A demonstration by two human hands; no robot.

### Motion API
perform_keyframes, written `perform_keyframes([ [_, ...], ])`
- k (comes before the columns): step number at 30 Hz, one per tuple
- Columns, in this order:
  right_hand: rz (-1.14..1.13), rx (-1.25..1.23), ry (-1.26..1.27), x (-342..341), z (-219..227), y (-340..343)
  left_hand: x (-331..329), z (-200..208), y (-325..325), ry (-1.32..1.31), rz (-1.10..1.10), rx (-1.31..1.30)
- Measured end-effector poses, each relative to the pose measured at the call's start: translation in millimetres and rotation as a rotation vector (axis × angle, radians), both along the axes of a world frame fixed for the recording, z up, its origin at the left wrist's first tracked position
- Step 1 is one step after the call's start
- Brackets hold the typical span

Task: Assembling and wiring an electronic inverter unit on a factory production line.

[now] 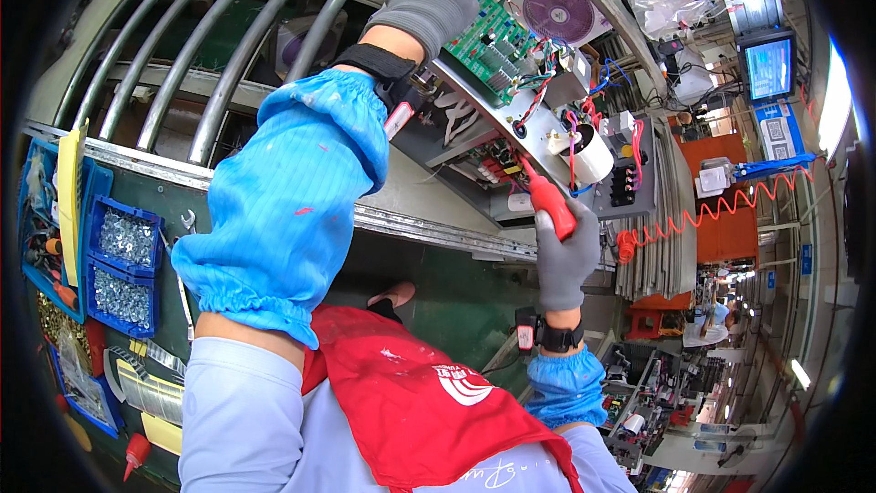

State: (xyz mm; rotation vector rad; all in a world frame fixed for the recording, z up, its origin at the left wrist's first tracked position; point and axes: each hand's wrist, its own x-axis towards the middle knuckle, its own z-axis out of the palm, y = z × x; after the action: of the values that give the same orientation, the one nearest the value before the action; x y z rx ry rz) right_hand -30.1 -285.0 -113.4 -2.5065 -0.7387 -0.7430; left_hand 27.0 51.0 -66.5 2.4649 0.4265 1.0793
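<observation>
My gloved right hand (568,267) grips a red squeeze bottle (553,207) with a pointed nozzle. Its tip reaches the near edge of a grey metal mounting plate (538,128), below a white cylindrical capacitor (591,157). At the plate's far left end, my gloved left hand (433,0) has its fingers curled at the edge; the fingertips are partly hidden. The plate carries a green circuit board (493,50) and coloured wires, and it lies tilted over an open grey metal housing (438,132) with wiring inside.
Left of the housing runs a roller conveyor (239,50). Blue bins (125,297) of small metal hardware stand at the lower left, beside a wrench (188,221) and another red bottle (138,450). A coiled red hose (721,216) stretches across the right, below a screen (768,68).
</observation>
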Motion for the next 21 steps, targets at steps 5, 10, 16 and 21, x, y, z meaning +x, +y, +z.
perform_keyframes([
  [5,0.076,-0.035,-0.010,-22.9,-17.6,-0.1,11.2,-6.3,7.7,-0.013,-0.025,-0.019],
  [10,0.116,-0.081,-0.019,-15.6,-52.4,9.3,22.4,-16.1,11.3,0.015,0.048,0.067],
  [16,0.245,0.012,-0.069,-10.5,-53.5,48.9,13.6,-16.6,25.7,-0.012,-0.040,0.124],
  [21,0.267,-0.046,-0.048,10.9,-63.1,83.2,8.6,-11.8,25.4,0.026,-0.092,0.057],
])
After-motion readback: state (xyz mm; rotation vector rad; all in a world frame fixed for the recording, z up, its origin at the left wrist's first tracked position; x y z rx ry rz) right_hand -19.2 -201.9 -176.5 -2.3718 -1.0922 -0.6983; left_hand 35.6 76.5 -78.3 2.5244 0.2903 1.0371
